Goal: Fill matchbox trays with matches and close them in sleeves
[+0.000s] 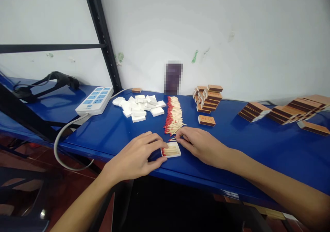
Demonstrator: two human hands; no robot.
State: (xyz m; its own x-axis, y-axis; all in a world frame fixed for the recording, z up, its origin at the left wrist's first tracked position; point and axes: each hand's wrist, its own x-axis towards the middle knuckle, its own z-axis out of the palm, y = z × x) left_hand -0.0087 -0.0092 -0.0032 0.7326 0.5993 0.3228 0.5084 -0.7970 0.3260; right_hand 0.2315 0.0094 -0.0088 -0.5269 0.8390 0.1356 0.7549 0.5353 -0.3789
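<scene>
A small white matchbox tray (171, 151) filled with red-tipped matches lies near the front edge of the blue table (257, 146). My left hand (138, 156) grips its left end between thumb and fingers. My right hand (199, 144) rests on the table just right of the tray, fingertips pinched on a few matches at the near end of the long pile of loose matches (173, 115). Behind the pile to the left lies a heap of empty white trays (141, 107).
A stack of brown matchbox sleeves (208, 98) and one single sleeve (206, 120) stand behind my right hand. More brown boxes (286, 113) line the far right. A white power strip (95, 99) with its cable and a black frame post (103, 36) occupy the left.
</scene>
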